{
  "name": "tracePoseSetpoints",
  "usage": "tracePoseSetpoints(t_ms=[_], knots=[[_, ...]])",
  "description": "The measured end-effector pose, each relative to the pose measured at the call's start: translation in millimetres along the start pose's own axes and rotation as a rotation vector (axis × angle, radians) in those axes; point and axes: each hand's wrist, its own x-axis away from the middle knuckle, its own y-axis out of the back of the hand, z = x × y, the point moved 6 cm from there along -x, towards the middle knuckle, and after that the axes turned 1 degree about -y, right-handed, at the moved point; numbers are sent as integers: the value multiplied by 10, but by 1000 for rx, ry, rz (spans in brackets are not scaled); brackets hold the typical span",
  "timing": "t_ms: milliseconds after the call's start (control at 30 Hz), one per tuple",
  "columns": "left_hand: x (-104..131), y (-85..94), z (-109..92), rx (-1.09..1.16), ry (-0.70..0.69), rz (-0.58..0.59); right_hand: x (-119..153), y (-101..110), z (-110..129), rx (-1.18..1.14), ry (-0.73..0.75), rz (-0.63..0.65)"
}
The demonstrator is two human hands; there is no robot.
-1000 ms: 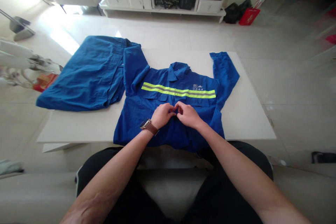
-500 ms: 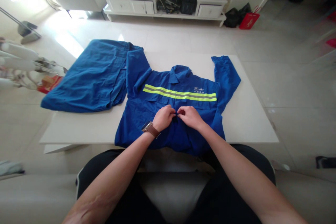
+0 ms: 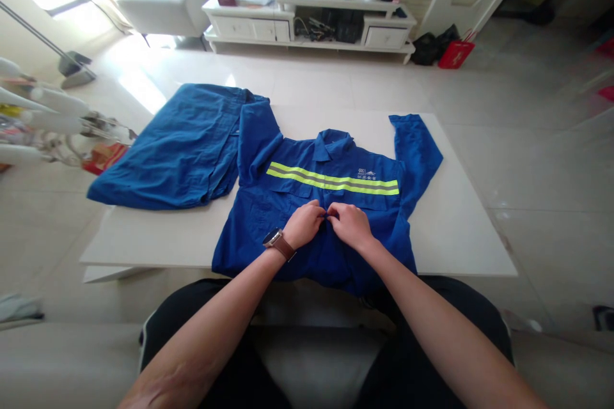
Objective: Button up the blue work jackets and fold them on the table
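Observation:
A blue work jacket point(image 3: 259, 217) with a yellow-and-grey reflective stripe across the chest lies front up, collar away from me. My left hand point(image 3: 304, 223), a watch point(image 3: 279, 243) on its wrist, pinches the jacket's front placket just below the stripe. Opposite it, fingertips almost meeting, my right hand point(image 3: 349, 225) pinches the same front edge. The fingers hide whatever button or fastening is there. Both sleeves are bent upward beside the collar. Left of the jacket lies another blue garment point(image 3: 177, 147), folded, partly touching the jacket's sleeve.
A white table point(image 3: 460, 223) bears both garments; the folded one overhangs its left side. At far left stands a machine with white thread cones point(image 3: 52, 102). Beyond the floor are a white TV cabinet point(image 3: 249, 25), a pale seat point(image 3: 163, 6) and a red bag point(image 3: 456, 52).
The whole view has shifted slightly, so everything sits a little lower. Both hands stay pinched at the jacket's front, their fingertips now a bit closer together.

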Motion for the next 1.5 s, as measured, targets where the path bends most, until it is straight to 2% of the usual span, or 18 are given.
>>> tracePoseSetpoints(t_ms=[267, 333, 433, 500, 567, 633, 733, 800, 933, 1000, 1100, 1200, 1333, 1500], knots=[[44, 26, -49, -14, 14, 30, -40, 96, -37, 50, -63, -52], [56, 18, -12, -14, 39, 56, -43, 78, -28, 54, -39, 15], [70, -21, 98, 20, 109, 124, -3, -28, 6, 80, 50, 188], [76, -2, 174, 21, 152, 89, 44, -128, 19, 98, 109, 315], [92, 40, 225, -36, 166, 7, 76, -198, 17, 95, 138, 388], [129, 26, 257, -123, 170, 0, 65, -193, 17, 67, 152, 346], [220, -117, 303, -209, 193, 174, 12, -81, 27, 38, 189, 141], [284, -189, 317, -238, 204, 278, -3, -47, 27, 55, 210, 70], [346, -197, 281, -264, 199, 393, 21, -130, 15, 148, 188, 119], [337, -161, 228, -273, 180, 415, 54, -192, 33, 212, 191, 164], [286, -76, 145, -271, 178, 360, 99, -252, 85, 294, 226, 209], [235, -8, 110, -248, 219, 261, 97, -248, 117, 299, 231, 201], [215, 20, 104, -230, 229, 179, 28, -205, 82, 224, 155, 144], [209, 4, 137, -135, 232, 123, -36, -196, -15, 133, 51, 144]])
